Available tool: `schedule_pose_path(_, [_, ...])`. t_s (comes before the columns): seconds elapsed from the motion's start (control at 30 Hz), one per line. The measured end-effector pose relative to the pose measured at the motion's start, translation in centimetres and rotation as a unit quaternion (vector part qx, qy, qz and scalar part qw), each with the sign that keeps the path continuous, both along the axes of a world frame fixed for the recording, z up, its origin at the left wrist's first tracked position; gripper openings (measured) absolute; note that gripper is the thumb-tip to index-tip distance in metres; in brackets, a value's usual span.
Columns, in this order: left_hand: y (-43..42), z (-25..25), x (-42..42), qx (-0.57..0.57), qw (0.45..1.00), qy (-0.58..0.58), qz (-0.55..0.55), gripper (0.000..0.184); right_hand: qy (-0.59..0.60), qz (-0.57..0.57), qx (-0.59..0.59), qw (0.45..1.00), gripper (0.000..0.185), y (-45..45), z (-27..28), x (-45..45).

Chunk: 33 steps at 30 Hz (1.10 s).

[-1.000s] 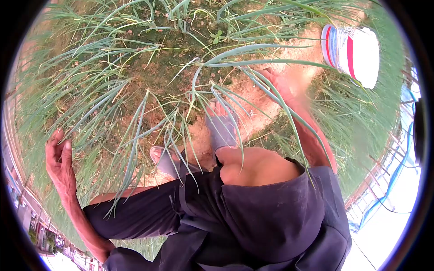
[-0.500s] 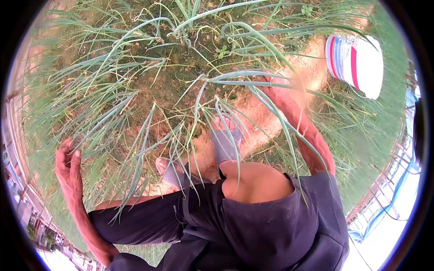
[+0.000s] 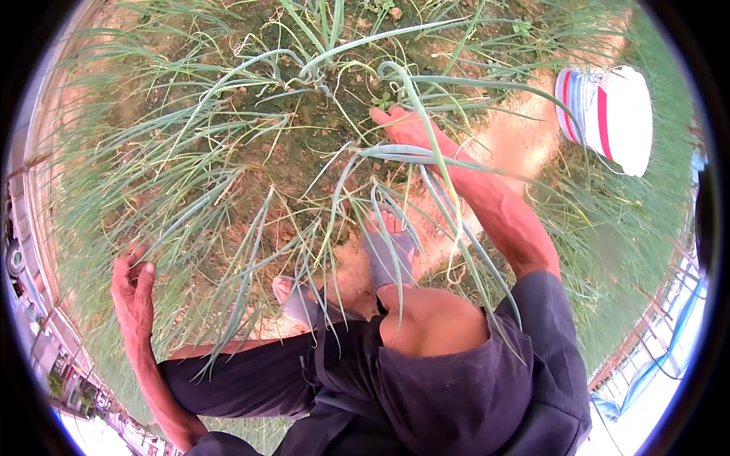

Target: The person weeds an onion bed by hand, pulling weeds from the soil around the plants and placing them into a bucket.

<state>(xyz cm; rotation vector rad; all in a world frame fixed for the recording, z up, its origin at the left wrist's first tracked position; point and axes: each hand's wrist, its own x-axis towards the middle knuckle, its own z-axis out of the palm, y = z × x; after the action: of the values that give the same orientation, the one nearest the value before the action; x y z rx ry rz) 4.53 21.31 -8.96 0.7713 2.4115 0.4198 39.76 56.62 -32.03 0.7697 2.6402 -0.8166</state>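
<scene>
My right hand (image 3: 411, 131) reaches down to the soil among the spring onions. Its fingertips are bent together at the base of a small broad-leaved weed (image 3: 383, 99), whose leaves show just beyond them. Long green onion leaves (image 3: 403, 152) cross over the wrist. My left hand (image 3: 134, 292) hangs at the far left beside more onion leaves (image 3: 182, 216); its fingers are loosely curled, the thumb stands apart, and nothing shows in it.
A white bucket (image 3: 627, 121) with red and blue bands stands at the upper right by a bare soil strip (image 3: 525, 129). My feet (image 3: 388, 243) are between the onion plants. A fence with blue sheeting (image 3: 646, 380) runs along the right edge.
My right hand has moved up and left from behind the onion leaves to the small weed. My left hand keeps its loose curl. The view has shifted slightly.
</scene>
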Motion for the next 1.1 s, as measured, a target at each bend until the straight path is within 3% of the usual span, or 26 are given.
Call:
schedule_pose_path(0.03, [0.1, 0.1, 0.2, 0.000, 1.000, -0.001, -0.002, 0.041, 0.005, -0.071, -0.069, 0.995, 0.041, 0.1, -0.5, -0.8])
schedule_pose_path(0.1, [0.4, 0.2, 0.4, 0.004, 1.000, -0.002, -0.010, 0.040, -0.041, 0.011, 0.035, 0.998, 0.039, 0.2, -0.4, -1.7])
schedule_pose_path(0.2, [0.5, 0.4, 0.9, 0.007, 1.000, 0.000, -0.011, 0.039, 0.003, -0.010, 0.101, 0.995, 0.030, -0.3, -2.8, -2.7])
schedule_pose_path(0.23, [0.7, 0.5, 1.1, 0.002, 1.000, -0.001, -0.006, 0.039, -0.019, -0.021, 0.087, 0.996, 0.019, -0.2, -2.6, -2.6])
schedule_pose_path(0.37, [0.3, 0.2, 0.9, 0.008, 1.000, 0.007, -0.008, 0.038, -0.012, -0.053, 0.086, 0.995, 0.013, -0.1, -3.0, -3.2])
schedule_pose_path(0.47, [0.4, 0.1, 1.0, 0.013, 1.000, 0.000, -0.009, 0.038, 0.003, 0.009, 0.109, 0.994, 0.010, 0.4, -4.1, -3.4])
schedule_pose_path(0.73, [0.8, 0.0, 1.1, -0.001, 1.000, -0.015, -0.006, 0.038, 0.070, -0.048, 0.101, 0.991, 0.010, 0.8, -1.7, -5.6])
schedule_pose_path(0.77, [0.8, 0.0, 1.1, -0.009, 1.000, -0.016, -0.008, 0.038, 0.141, -0.124, 0.073, 0.980, 0.010, 1.5, -2.8, -5.6])
schedule_pose_path(0.87, [0.2, -0.3, 0.7, -0.006, 1.000, -0.004, -0.017, 0.039, 0.074, -0.081, 0.120, 0.987, 0.012, 4.8, -1.4, -5.4])
schedule_pose_path(0.93, [0.5, -0.1, 0.7, -0.022, 1.000, -0.016, -0.012, 0.039, -0.054, -0.052, 0.133, 0.988, 0.013, 6.3, -0.1, -5.2])
schedule_pose_path(1.1, [-0.4, -0.2, 0.3, -0.022, 0.999, -0.033, -0.009, 0.040, -0.111, -0.010, 0.166, 0.980, 0.017, 7.5, -1.9, -3.8])
